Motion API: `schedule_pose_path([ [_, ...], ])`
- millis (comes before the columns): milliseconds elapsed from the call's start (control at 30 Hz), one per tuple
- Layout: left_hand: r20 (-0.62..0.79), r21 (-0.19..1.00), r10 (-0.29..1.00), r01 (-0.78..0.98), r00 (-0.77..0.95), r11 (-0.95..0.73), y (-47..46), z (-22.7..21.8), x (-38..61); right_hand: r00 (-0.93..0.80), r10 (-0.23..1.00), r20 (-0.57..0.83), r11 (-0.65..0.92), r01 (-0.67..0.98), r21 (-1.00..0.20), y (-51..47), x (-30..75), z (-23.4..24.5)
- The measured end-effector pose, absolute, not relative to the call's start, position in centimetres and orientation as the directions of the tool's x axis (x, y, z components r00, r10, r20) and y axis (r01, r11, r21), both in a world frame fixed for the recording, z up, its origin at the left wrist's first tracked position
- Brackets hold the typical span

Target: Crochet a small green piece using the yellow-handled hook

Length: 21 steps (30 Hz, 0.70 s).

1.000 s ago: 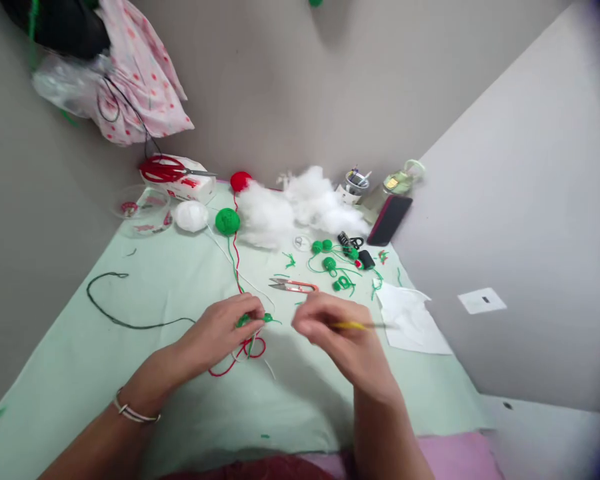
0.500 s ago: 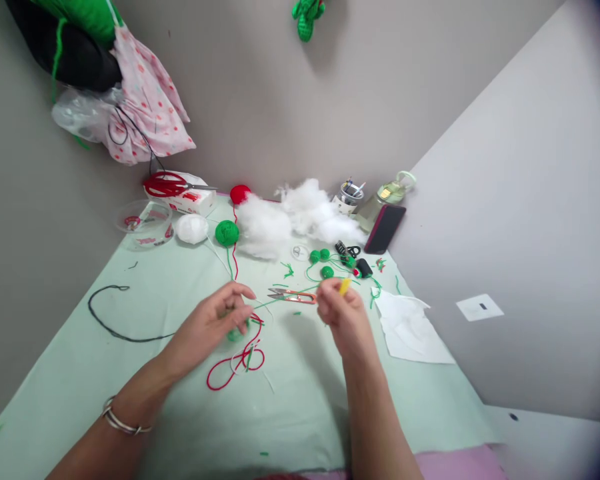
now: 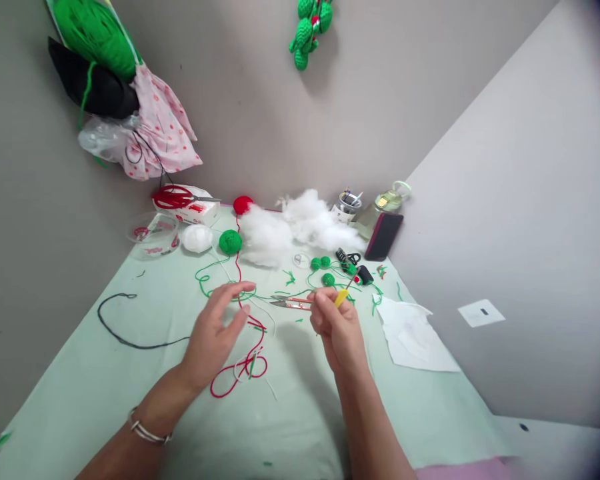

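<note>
- Holding a yellow-handled hook (image 3: 343, 295) tip-up over the table (image 3: 80, 373), the right hand (image 3: 337, 330) has its grip clamped on the handle.
- The left hand (image 3: 219, 330) hovers just to the left of it with its grip apart. Thumb and forefinger are spread, and nothing shows pinched between them.
- Green yarn (image 3: 215, 275) lies in slack loops on the table by the left fingertips and leads back toward the green ball (image 3: 229, 242). Whether the strand touches the forefinger cannot be told.
- Red yarn (image 3: 240, 373) curls under the left hand and runs up to the red ball (image 3: 243, 205).
- Snips (image 3: 293, 303) lie flat between the two hands, just beyond them.
- Small green pieces (image 3: 325, 270) sit past the right hand, with white stuffing (image 3: 290, 227) heaped behind.
- The step in hand looks like crochet with the green yarn caught between stitches: the hook is ready, but the strand is loose and not on it.
- The next move seems to call for the left grip to close on the green yarn, take up the slack and bring it to the hook's tip. It would need to stay clear of the red yarn and the snips.
</note>
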<state>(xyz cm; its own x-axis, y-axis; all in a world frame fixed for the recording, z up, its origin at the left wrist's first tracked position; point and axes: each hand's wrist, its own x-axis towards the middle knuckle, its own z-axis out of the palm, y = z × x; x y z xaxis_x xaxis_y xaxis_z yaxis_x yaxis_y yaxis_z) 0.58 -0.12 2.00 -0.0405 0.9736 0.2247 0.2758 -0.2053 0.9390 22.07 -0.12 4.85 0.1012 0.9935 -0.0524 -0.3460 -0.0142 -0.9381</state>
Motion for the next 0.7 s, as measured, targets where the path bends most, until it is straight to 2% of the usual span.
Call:
schedule_pose_path([
  [67,0.244,0.897,0.953,0.332,0.178,-0.292,-0.7,1.7,1.7,-0.044,0.999,-0.020,-0.034,-0.341,-0.940,-0.8,22.5,5.2],
  [100,0.232,0.884,0.922,0.329,0.310,-0.333,-0.9,1.5,2.1,-0.160,0.987,0.032,-0.028,-0.357,-0.934,-1.1,23.0,5.4],
  [133,0.216,0.877,0.868,0.302,0.447,-0.373,-1.1,1.5,2.4,-0.194,0.978,0.072,-0.008,-0.383,-0.924,-1.3,23.7,5.6],
  [200,0.172,0.891,0.780,0.244,0.601,-0.384,-1.0,1.5,2.4,-0.141,0.981,0.132,0.054,-0.457,-0.888,-1.4,25.4,6.2],
  [233,0.150,0.906,0.777,0.230,0.611,-0.356,-0.9,1.6,2.2,-0.022,0.984,0.175,0.134,-0.548,-0.825,-1.3,26.4,6.4],
  [300,0.115,0.947,0.863,0.207,0.492,-0.244,-0.2,1.9,1.0,0.257,0.947,0.192,0.317,-0.659,-0.682,-0.7,28.8,6.7],
  [333,0.093,0.969,0.914,0.176,0.396,-0.175,0.2,2.1,0.3,0.356,0.923,0.143,0.360,-0.675,-0.644,-0.3,30.0,6.7],
  [400,-0.023,1.000,0.997,0.014,0.078,0.022,1.3,2.4,-1.4,0.532,0.846,0.015,0.422,-0.653,-0.630,0.3,32.4,6.5],
  [433,-0.037,0.999,0.999,-0.039,-0.028,0.036,1.8,2.5,-2.3,0.607,0.794,-0.041,0.441,-0.621,-0.648,0.4,33.5,6.3],
  [533,-0.058,0.983,0.973,-0.184,-0.223,0.016,3.4,2.2,-4.4,0.685,0.725,-0.072,0.486,-0.582,-0.653,0.3,35.9,6.1],
  [700,-0.119,0.951,0.912,-0.310,-0.391,-0.009,5.3,1.2,-7.0,0.769,0.635,-0.081,0.544,-0.518,-0.660,-0.9,37.7,6.7],
])
